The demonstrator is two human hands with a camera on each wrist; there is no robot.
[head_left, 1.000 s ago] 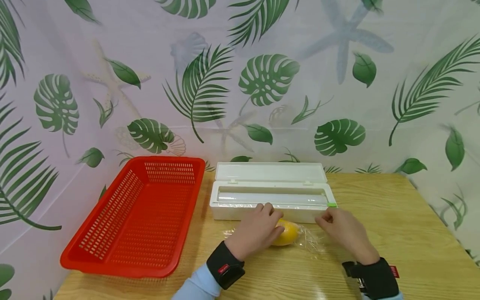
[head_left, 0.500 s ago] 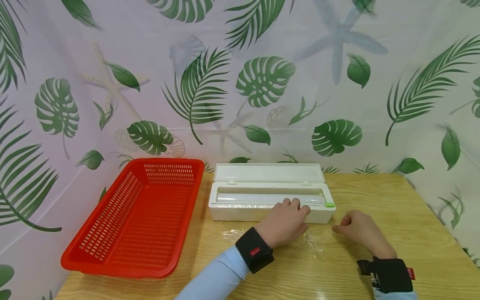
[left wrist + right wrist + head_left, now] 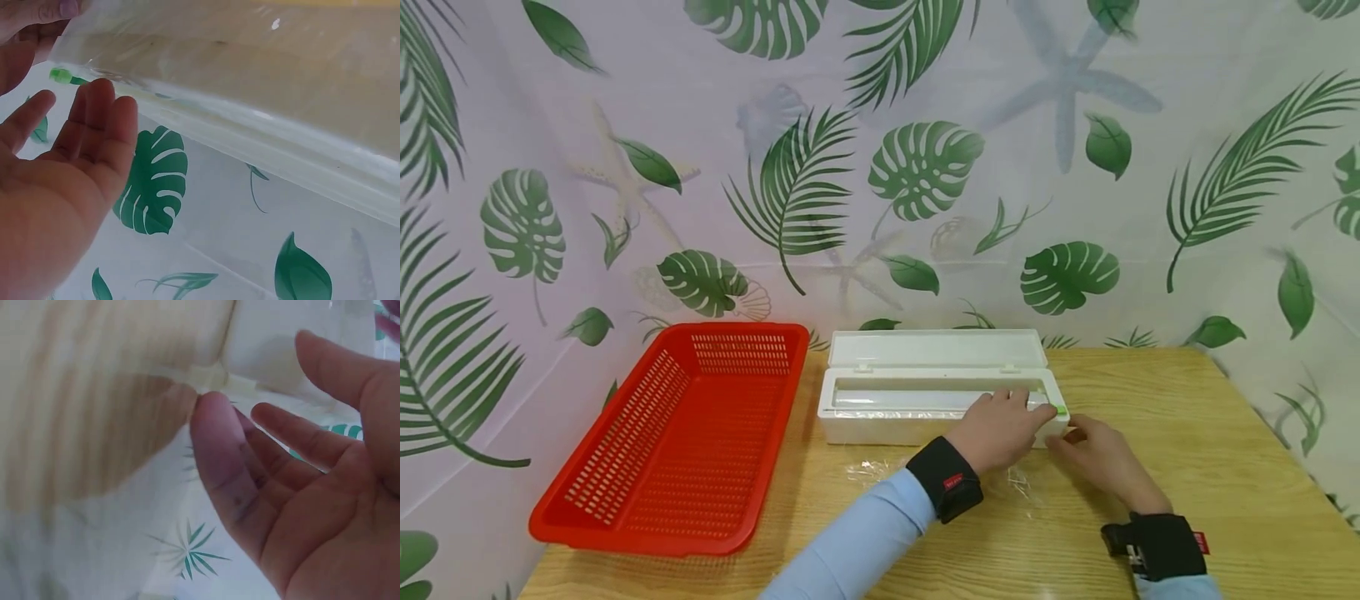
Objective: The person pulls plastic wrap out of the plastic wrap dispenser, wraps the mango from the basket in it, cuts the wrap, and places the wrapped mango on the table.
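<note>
A white cling film dispenser [image 3: 880, 429] lies on the table with its lid up and the film roll [image 3: 902, 400] inside. My left hand [image 3: 1003, 429] is over its front right part, fingers loosely bent, near the green slide cutter [image 3: 1061, 410]. In the left wrist view those fingers stand beside the green slide cutter [image 3: 60, 75], pinching nothing. At the dispenser's right end, my right hand [image 3: 1101, 457] has its thumb apart from its fingers, with nothing seen between them. Clear film [image 3: 868, 472] spreads in front of the dispenser. A yellow strip [image 3: 365, 2] tops the left wrist view.
A red plastic basket [image 3: 760, 500] with slotted sides stands at the left. The wooden table [image 3: 1210, 467] extends to the right. Behind, a leaf-patterned cloth [image 3: 970, 275] hangs close to the dispenser's lid.
My left hand has moved right from over the yellow fruit, now hidden in the head view, to near the cutter. My right hand shifted right, then back to the dispenser's right end.
</note>
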